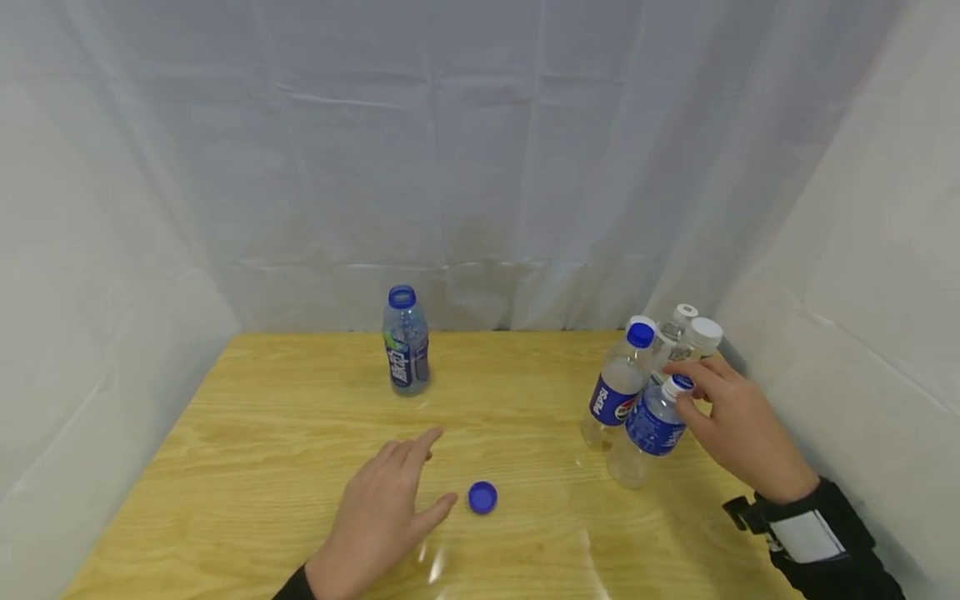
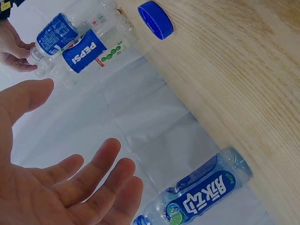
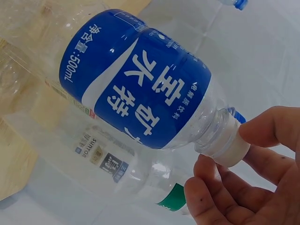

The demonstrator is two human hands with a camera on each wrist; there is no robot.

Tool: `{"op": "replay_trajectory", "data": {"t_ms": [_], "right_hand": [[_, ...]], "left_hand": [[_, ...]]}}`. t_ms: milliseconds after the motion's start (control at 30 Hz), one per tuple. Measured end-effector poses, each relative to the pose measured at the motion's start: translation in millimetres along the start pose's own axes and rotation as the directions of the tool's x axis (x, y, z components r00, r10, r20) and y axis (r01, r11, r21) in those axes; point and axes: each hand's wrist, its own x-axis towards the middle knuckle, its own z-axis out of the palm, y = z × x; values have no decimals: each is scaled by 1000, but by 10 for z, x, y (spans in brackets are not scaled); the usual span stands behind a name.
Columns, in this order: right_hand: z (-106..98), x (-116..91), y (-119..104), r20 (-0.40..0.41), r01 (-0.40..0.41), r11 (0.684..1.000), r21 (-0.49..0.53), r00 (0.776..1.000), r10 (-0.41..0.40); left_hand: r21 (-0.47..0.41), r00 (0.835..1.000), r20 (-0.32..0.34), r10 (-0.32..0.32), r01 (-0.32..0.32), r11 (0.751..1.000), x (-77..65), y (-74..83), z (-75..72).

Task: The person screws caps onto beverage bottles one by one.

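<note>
My right hand pinches the white cap of a clear bottle with a blue label, thumb on one side and fingers on the other. This bottle leans slightly toward the hand. Over the front of the table my left hand hovers with fingers spread and holds nothing. Just right of its thumb lies a loose blue cap, hollow side up. Farther back stands an uncapped bluish bottle with a blue and green label, its open mouth showing.
Close beside the held bottle stands a blue-capped Pepsi bottle. Several clear bottles with white caps cluster behind, partly hidden by the hand. A white sheet hangs behind the wooden table and along both sides.
</note>
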Motion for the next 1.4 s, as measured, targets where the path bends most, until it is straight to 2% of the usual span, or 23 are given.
{"op": "replay_trajectory", "data": {"t_ms": [167, 467, 667, 933, 1200, 1400], "right_hand": [[10, 16, -10, -7, 9, 1000, -11, 1000, -9], [34, 36, -30, -76, 59, 997, -57, 995, -63], [59, 29, -40, -99, 74, 994, -83, 992, -82], [73, 4, -76, -139, 80, 994, -69, 986, -89], [85, -22, -161, -236, 159, 983, -89, 956, -176], [107, -45, -272, -265, 210, 974, -85, 937, -225]], "left_hand": [[2, 1000, -7, 0, 0, 1000, -8, -8, 2], [2, 1000, 21, -23, 23, 1000, -11, -25, -2], [-7, 1000, 5, -15, 15, 1000, -24, -35, 11], [-5, 1000, -5, -10, 10, 1000, -40, -46, 22], [5, 1000, -6, -15, 15, 1000, -32, -60, 14], [-1, 1000, -1, -22, 22, 1000, -19, -64, 8]]}}
